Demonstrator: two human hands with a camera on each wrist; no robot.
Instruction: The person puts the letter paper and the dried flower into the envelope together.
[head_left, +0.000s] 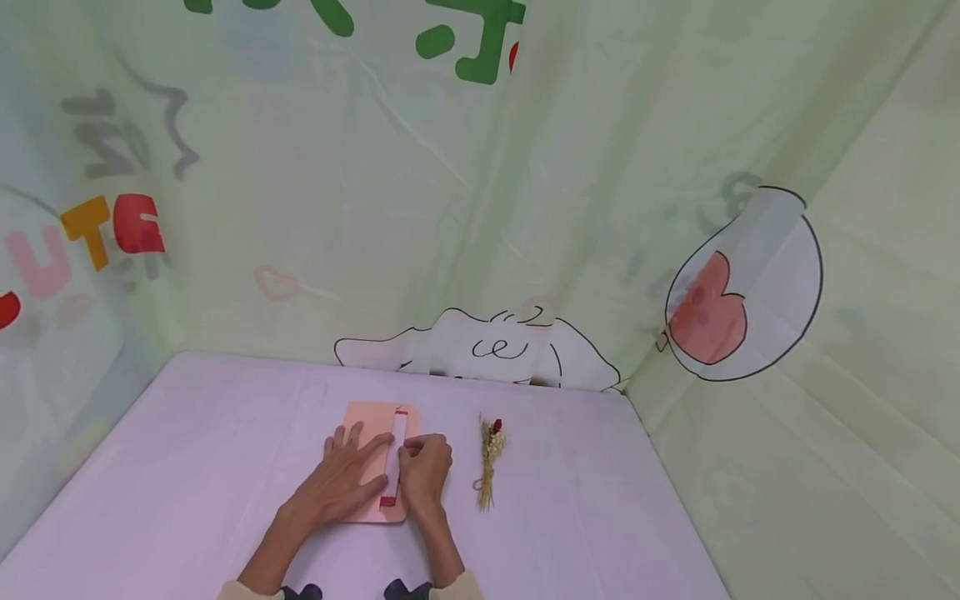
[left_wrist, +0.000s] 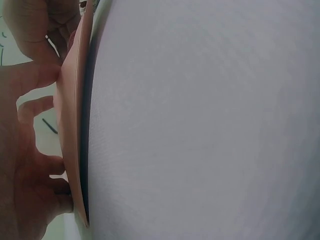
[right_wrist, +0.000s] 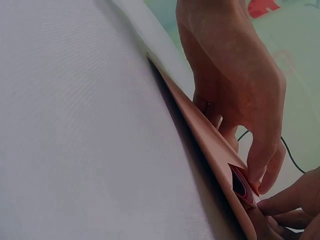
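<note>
A flat pink notebook-like board (head_left: 367,414) lies on the table, with a white strip (head_left: 399,427) with red ends running lengthwise near its right side. My left hand (head_left: 337,482) is spread over the board, its index finger and thumb tips at the strip's left edge. From the right, my right hand (head_left: 426,468) pinches the strip's edge near the middle with curled fingers. In the right wrist view the strip's red end (right_wrist: 242,185) bulges up in a loop over the pink cover (right_wrist: 212,140). The cover's thin side (left_wrist: 72,115) shows in the left wrist view, dark underneath.
A small bundle of dried flowers (head_left: 489,467) with one red bloom lies to the right of the board. The pale lilac table (head_left: 585,517) meets light green curtains (head_left: 322,217) printed with letters and drawings at the back and sides.
</note>
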